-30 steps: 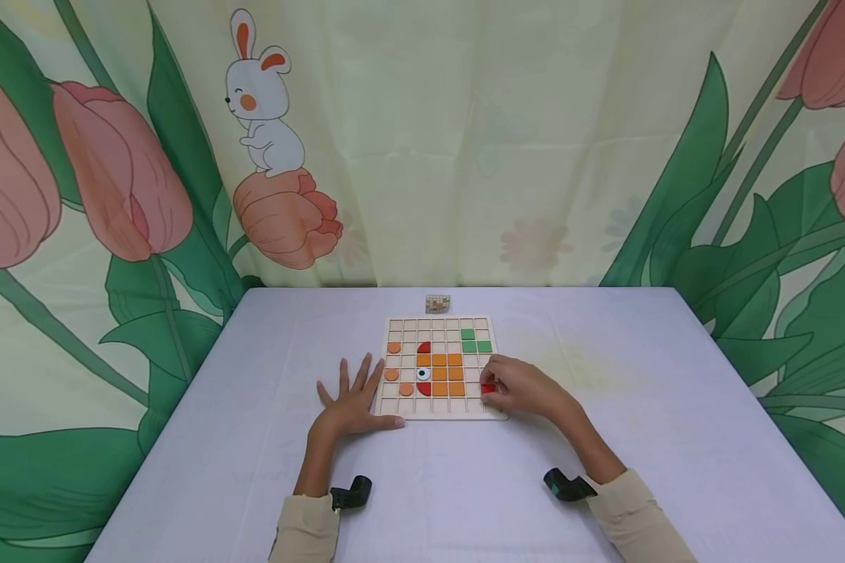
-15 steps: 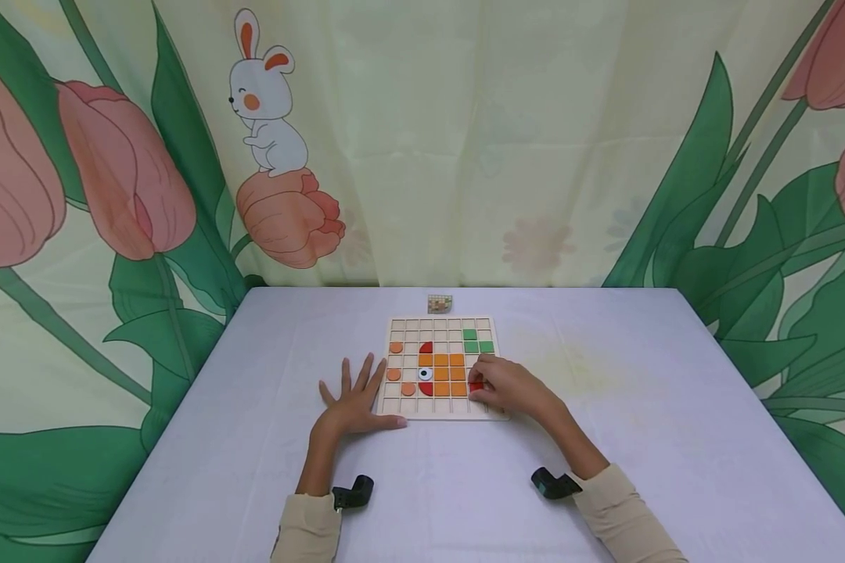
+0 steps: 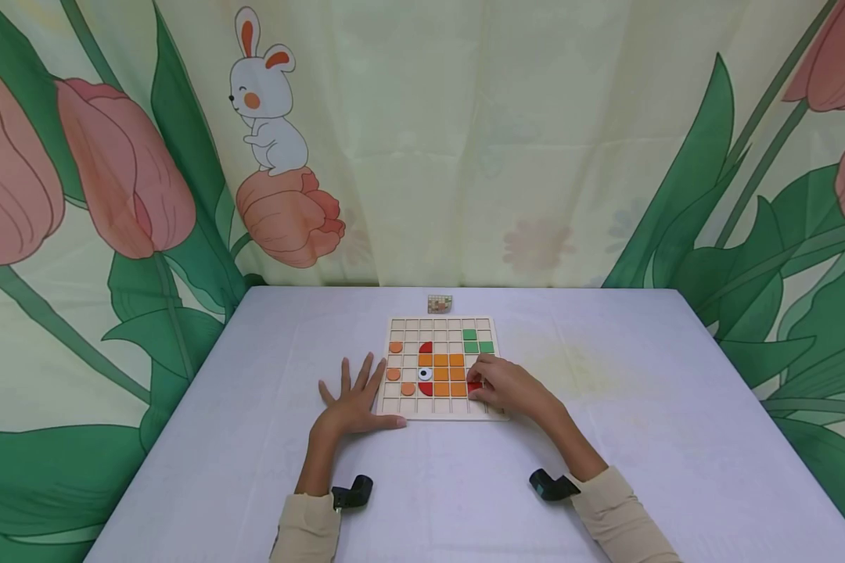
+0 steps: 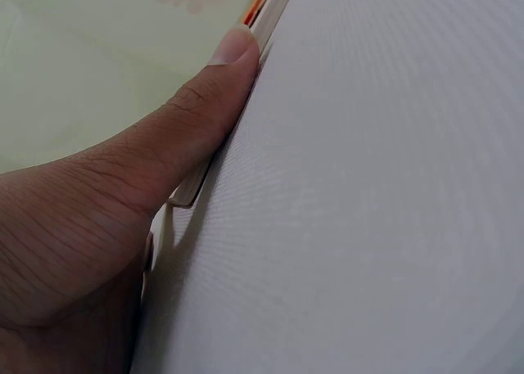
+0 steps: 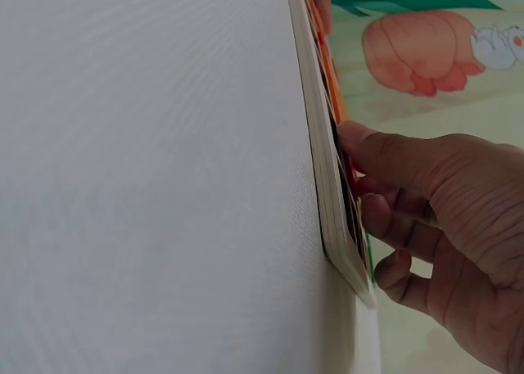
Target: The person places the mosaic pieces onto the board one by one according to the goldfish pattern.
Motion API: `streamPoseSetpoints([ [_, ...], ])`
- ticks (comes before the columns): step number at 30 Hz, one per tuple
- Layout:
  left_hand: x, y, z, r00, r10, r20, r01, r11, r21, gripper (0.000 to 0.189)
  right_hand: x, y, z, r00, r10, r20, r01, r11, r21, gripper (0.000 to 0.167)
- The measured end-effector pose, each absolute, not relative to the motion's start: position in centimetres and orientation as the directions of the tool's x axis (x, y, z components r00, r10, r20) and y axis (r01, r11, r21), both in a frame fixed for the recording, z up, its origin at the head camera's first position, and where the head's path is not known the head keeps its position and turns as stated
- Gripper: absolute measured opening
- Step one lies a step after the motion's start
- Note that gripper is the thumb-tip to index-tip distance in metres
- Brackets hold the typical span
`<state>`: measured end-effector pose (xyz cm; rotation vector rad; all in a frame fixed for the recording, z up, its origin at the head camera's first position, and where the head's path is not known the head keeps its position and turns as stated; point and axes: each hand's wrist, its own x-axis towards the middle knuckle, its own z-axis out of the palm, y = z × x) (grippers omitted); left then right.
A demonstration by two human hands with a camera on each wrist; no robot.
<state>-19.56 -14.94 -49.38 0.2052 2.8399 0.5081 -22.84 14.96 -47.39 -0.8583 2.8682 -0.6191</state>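
A pale wooden grid board (image 3: pixel 411 407) lies on the table, holding colored pieces. Its orange squares (image 3: pixel 440 374) form a block, with a red quarter-round piece (image 3: pixel 426 347) above and another below at the left, and an eye piece (image 3: pixel 426 374) between. My left hand (image 3: pixel 352 407) rests spread at the board's front left corner; in the left wrist view the thumb (image 4: pixel 196 104) lies along its edge. With thumb and fingers, my right hand (image 3: pixel 510 385) pinches a red piece (image 3: pixel 474 386) at the cell right of the orange block. The fingers partly cover this piece.
Orange discs (image 3: pixel 396 347) sit in the board's left cells, and green squares (image 3: pixel 470 346) in its upper right. Behind the board lies a small patterned card or packet (image 3: pixel 440 303). A printed curtain (image 3: pixel 422 156) hangs past the table's far edge.
My right hand has moved left with the red piece, from near the board's right edge to beside the orange squares, then stays almost still. The left hand keeps its place.
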Motion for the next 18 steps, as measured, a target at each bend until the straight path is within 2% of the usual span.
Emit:
streamPoseSetpoints([
  [18, -19.60, -14.98, -49.37, -0.957, 0.187, -0.220, 0.097, 0.927, 0.362, 0.117, -22.99, 15.46, -47.81, -0.821, -0.568, 0.055, -0.533, 0.728, -0.432, 0.026],
])
